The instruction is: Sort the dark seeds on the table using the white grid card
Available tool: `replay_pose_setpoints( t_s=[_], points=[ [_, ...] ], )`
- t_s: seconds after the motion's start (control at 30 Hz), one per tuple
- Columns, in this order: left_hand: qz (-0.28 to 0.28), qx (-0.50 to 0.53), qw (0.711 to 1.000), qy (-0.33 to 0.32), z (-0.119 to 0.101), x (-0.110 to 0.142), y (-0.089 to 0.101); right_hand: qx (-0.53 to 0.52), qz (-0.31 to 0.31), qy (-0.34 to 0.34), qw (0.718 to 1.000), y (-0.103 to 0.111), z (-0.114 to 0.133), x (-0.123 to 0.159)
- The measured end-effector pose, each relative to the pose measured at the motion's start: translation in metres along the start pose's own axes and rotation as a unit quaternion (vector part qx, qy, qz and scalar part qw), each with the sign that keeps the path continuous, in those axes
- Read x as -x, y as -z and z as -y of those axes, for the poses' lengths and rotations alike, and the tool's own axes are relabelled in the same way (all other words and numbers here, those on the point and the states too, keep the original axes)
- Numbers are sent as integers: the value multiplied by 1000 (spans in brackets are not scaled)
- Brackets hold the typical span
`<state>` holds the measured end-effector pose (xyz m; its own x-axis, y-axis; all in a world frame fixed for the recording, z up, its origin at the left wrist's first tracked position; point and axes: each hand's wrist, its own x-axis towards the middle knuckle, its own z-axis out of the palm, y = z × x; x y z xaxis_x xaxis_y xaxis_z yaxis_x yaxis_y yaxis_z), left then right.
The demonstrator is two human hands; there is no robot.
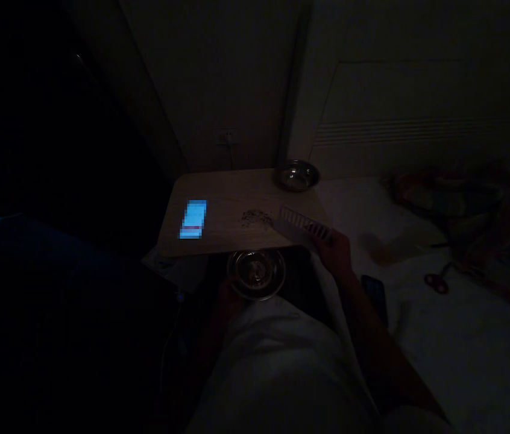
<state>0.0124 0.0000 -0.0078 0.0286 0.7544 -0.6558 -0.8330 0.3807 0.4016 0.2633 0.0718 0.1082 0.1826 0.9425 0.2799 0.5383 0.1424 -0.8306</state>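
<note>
The scene is very dark. My right hand (334,250) is closed round one end of a pale slotted plastic piece (298,222), whose kind I cannot make out. Its far end reaches over the wooden table top (223,187), beside a scatter of small dark bits (255,218). Below the table's front edge, my left hand (232,292) grips the left rim of a shiny metal bowl (257,274). Something faint lies in that bowl, too dim to name. Most of the left fingers are lost in shadow.
A lit phone (193,219) lies on the table's left side. Another metal bowl (298,176) stands at the back right corner. On the white sheet to the right are a dark phone (375,298), red-handled scissors (436,282) and crumpled cloth (454,193).
</note>
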Motion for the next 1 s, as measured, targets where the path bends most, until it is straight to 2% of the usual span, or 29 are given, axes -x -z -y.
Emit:
replay_pose_setpoints(
  t_s=[0.1, 0.17, 0.3, 0.4, 0.53, 0.63, 0.87, 1.0],
  points=[
    [-3, 1, 1000, -4, -1, 1, -2, 7, -29, -12, 999, -3, -1, 0],
    [-1, 8, 1000, -15, 0, 2, -3, -13, -21, -15, 1000, -4, 0, -1],
    [-5, 11, 999, -31, 1, 7, -4, -64, 94, -9, 993, -4, 4, -5],
    [-13, 8, 999, -40, 1, 12, -6, -49, 187, 10, 981, -8, 5, -10],
    [12, 8, 1000, 5, -1, 14, -12, -44, 242, 23, 969, -24, -1, -20],
    [19, 14, 1000, 21, -3, 12, -16, -57, 246, 6, 968, -36, -6, -29],
    [-12, 8, 1000, 4, -3, 9, -12, -60, 191, 13, 980, -69, -3, -53],
    [10, -4, 1000, 1, -3, 12, -14, -48, 164, 18, 985, -86, -1, -59]
  ],
)
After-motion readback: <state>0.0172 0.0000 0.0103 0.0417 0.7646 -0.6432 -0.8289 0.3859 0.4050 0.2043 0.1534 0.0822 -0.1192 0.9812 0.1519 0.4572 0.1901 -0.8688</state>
